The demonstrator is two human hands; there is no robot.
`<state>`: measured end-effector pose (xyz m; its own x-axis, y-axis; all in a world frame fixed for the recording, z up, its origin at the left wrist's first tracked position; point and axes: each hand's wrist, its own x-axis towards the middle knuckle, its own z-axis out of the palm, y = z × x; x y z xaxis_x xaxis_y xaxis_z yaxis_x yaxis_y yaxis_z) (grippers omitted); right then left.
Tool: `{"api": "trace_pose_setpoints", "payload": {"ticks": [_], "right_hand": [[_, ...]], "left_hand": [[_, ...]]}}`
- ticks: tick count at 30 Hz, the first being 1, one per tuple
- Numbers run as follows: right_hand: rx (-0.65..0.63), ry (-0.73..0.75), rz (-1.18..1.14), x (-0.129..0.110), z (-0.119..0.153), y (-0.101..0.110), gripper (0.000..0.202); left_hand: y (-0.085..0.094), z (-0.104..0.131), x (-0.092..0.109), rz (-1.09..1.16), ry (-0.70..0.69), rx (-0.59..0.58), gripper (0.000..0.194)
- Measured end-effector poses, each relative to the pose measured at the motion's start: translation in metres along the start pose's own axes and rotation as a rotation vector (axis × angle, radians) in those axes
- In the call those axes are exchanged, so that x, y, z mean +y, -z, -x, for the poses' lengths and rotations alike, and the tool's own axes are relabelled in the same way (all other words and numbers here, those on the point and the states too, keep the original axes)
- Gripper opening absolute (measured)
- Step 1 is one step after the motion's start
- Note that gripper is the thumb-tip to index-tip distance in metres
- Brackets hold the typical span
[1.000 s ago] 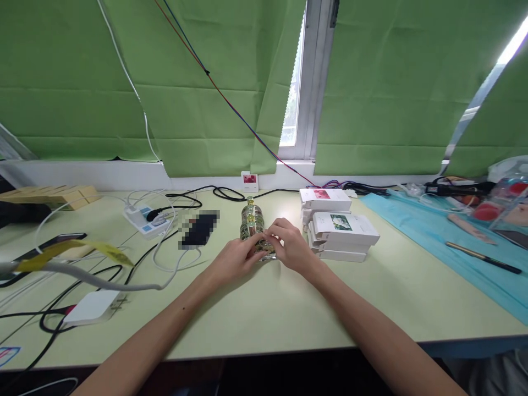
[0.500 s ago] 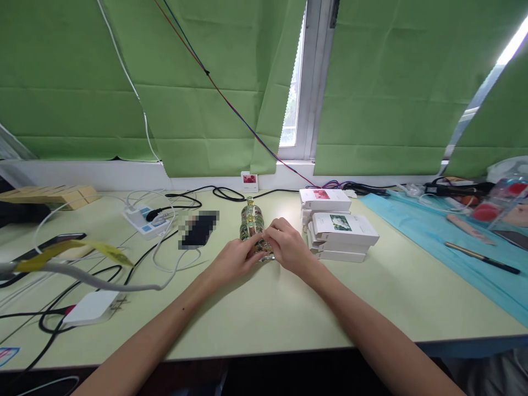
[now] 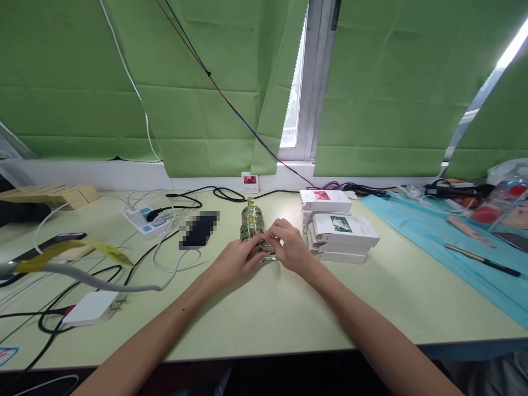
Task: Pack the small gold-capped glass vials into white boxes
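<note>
A row of shiny glass bottles [image 3: 251, 220] with yellowish caps stands on the pale table [image 3: 264, 319], in front of my body. At the near end of the row, my left hand [image 3: 239, 257] has its fingers closed around the left side of the nearest glass piece. From the right, my right hand [image 3: 291, 247] reaches in with thumb and fingertips pinched together, touching the left fingertips. Whatever the right fingers pinch is too small to make out. Both hands partly cover the nearest glass.
Stacked white boxes [image 3: 344, 228] stand right of my hands. A dark phone [image 3: 200, 230], power strip [image 3: 146, 221], white adapter [image 3: 93, 308] and tangled cables lie left. A blue sheet [image 3: 437, 242] with a pen [image 3: 482, 258] covers the right side.
My right fingers have shifted slightly at the near glass piece. My left hand has hardly moved.
</note>
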<state>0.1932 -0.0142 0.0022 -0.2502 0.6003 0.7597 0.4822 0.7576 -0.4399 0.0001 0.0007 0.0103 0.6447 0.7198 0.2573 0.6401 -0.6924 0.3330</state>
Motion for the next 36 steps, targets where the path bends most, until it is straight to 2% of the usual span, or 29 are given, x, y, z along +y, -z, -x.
{"api": "trace_pose_setpoints", "payload": {"ticks": [7,13,20,27,30,36], "right_hand": [[-0.043,0.043,0.097,-0.0014,-0.0002,0.0014,0.023],[0.010,-0.060,-0.037,-0.0012,-0.0018,0.0019,0.022],[0.019,-0.030,-0.018,-0.0014,-0.0013,0.0007,0.022],[0.044,-0.101,-0.036,-0.0033,0.0005,0.0012,0.013],[0.042,-0.121,-0.054,-0.0034,0.0009,0.0021,0.008],[-0.004,-0.181,-0.079,-0.0024,-0.0001,0.0048,0.012]], "left_hand": [[0.0000,-0.0007,-0.0001,-0.020,0.013,-0.012,0.040],[0.0005,0.0003,-0.0007,0.002,0.013,-0.013,0.038],[-0.0010,0.0005,-0.0018,-0.028,0.017,-0.023,0.038],[0.0020,0.0004,0.0015,-0.009,0.032,-0.027,0.037],[0.0018,0.0005,0.0016,0.004,0.034,-0.023,0.037],[0.0002,0.0001,-0.0005,-0.022,0.022,-0.029,0.041]]}}
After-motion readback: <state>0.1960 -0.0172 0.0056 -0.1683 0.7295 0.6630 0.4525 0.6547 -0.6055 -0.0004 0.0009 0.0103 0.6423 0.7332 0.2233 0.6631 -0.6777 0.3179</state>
